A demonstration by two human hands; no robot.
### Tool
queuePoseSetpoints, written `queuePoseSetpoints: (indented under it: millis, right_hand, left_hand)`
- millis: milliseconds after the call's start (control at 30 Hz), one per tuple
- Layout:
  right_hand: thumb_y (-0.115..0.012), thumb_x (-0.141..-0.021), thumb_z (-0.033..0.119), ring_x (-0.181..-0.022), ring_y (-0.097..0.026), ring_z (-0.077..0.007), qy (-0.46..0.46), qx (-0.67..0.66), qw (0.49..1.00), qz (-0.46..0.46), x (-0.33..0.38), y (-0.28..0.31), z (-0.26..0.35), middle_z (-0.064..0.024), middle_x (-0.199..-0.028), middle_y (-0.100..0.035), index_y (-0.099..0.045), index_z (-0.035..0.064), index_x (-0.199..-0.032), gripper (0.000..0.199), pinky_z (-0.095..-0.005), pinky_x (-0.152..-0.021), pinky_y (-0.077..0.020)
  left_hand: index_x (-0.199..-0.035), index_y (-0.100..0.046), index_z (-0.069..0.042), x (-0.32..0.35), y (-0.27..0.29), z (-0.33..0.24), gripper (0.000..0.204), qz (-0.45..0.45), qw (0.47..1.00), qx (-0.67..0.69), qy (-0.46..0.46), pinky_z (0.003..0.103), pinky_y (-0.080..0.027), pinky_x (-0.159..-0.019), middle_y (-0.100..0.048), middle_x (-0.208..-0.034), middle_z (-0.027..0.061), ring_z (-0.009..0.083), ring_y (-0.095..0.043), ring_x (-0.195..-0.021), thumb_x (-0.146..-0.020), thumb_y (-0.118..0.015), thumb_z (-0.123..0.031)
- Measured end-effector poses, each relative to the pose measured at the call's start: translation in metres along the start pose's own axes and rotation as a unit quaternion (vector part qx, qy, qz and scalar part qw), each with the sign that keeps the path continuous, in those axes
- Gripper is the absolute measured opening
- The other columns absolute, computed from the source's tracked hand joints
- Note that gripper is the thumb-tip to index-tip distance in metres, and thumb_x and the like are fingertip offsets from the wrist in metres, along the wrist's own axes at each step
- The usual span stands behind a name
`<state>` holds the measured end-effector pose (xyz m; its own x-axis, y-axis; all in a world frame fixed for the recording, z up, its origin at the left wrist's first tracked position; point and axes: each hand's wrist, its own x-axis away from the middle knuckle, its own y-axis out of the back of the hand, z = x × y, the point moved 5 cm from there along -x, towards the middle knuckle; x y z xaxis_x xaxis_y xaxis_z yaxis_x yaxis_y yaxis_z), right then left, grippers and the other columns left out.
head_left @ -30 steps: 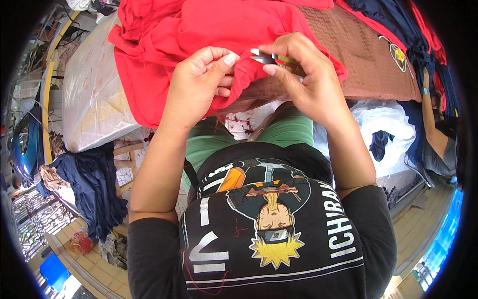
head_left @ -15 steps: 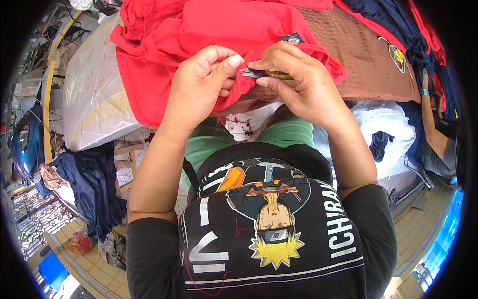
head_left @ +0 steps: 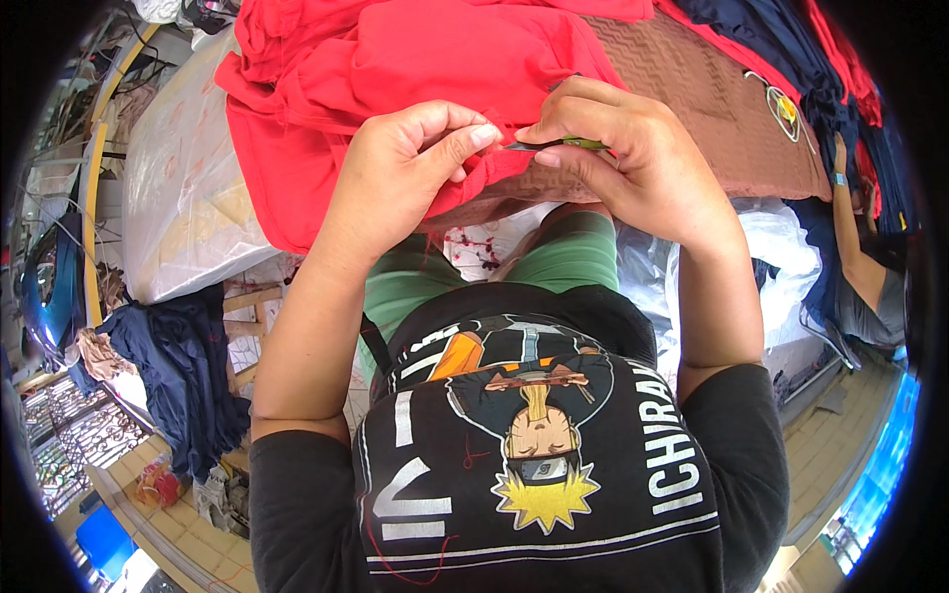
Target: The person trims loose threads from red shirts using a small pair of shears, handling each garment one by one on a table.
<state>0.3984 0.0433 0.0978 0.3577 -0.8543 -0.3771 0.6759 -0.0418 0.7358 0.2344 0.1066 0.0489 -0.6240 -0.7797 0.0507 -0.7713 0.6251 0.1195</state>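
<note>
A red garment (head_left: 395, 69) lies bunched on a brown quilted table cover (head_left: 692, 89) in front of me. My left hand (head_left: 400, 168) pinches the garment's edge between thumb and fingers. My right hand (head_left: 633, 158) grips a small thread snipper with a green handle (head_left: 559, 144), its metal tip pointing left at the pinched edge. The two hands nearly touch at the fabric's hem.
A plastic-wrapped white bundle (head_left: 183, 188) lies to the left. Dark blue clothes (head_left: 188, 366) hang over a wooden frame at lower left. Navy and red garments (head_left: 801, 59) lie at the far right, where another person's arm (head_left: 855, 237) reaches. A white plastic bag (head_left: 781, 257) sits under the table.
My right hand has turned the snipper flatter and brought its tip closer to the edge held by my left hand. The red garment has shifted slightly.
</note>
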Motion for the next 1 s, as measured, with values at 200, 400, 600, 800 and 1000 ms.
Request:
queuePoseSetpoints:
  millis: [200, 400, 600, 800, 1000]
  right_hand:
    - [-0.067, -0.079, 0.004, -0.078, -0.060, -0.0294, 0.001, -0.002, 1.000, 0.014, 0.001, -0.003, -0.003, -0.0107, -0.083, -0.060, -0.066, 0.0019, -0.094, 0.015, -0.0363, -0.069, -0.0476]
    - [-0.067, -0.078, 0.010, -0.077, -0.059, -0.0334, 0.002, -0.006, 1.000, 0.010, 0.001, -0.007, -0.002, -0.0112, -0.082, -0.060, -0.064, 0.0046, -0.090, 0.013, -0.0415, -0.068, -0.0459]
    - [-0.067, -0.078, 0.009, -0.079, -0.060, -0.0331, 0.013, -0.012, 1.000, 0.006, 0.000, -0.010, 0.000, -0.0118, -0.083, -0.061, -0.063, 0.0037, -0.090, 0.013, -0.0419, -0.068, -0.0458]
    - [-0.067, -0.078, 0.008, -0.079, -0.061, -0.0336, 0.001, -0.002, 1.000, 0.022, 0.003, -0.010, 0.002, -0.0122, -0.083, -0.061, -0.061, 0.0040, -0.090, 0.014, -0.0413, -0.068, -0.0463]
    - [-0.067, -0.077, 0.008, -0.080, -0.061, -0.0336, 0.004, -0.043, 0.999, 0.024, 0.006, -0.013, -0.002, -0.0131, -0.084, -0.063, -0.061, 0.0029, -0.091, 0.016, -0.0404, -0.069, -0.0470]
  left_hand:
    - [-0.099, -0.066, 0.000, 0.001, -0.003, -0.004, 0.018, -0.004, 1.000, -0.016, -0.002, 0.018, -0.044, -0.063, -0.066, -0.085, 0.0006, 0.0035, -0.052, -0.067, -0.093, -0.061, -0.016]
    - [-0.098, -0.066, 0.000, 0.002, -0.004, -0.003, 0.019, -0.005, 0.999, -0.035, 0.001, 0.018, -0.044, -0.063, -0.066, -0.085, 0.0007, 0.0035, -0.052, -0.067, -0.094, -0.060, -0.017]
    - [-0.098, -0.066, 0.001, 0.004, -0.007, -0.006, 0.019, -0.012, 0.998, -0.063, 0.003, 0.018, -0.045, -0.063, -0.066, -0.085, 0.0007, 0.0037, -0.053, -0.068, -0.094, -0.061, -0.016]
    - [-0.097, -0.066, 0.001, 0.006, -0.011, -0.005, 0.018, -0.013, 0.994, -0.111, -0.009, 0.019, -0.046, -0.063, -0.066, -0.084, 0.0003, 0.0045, -0.055, -0.067, -0.093, -0.061, -0.016]
    - [-0.096, -0.065, 0.001, 0.008, -0.013, -0.005, 0.017, -0.017, 0.989, -0.146, -0.011, 0.020, -0.047, -0.064, -0.066, -0.082, 0.0006, 0.0048, -0.055, -0.067, -0.093, -0.061, -0.015]
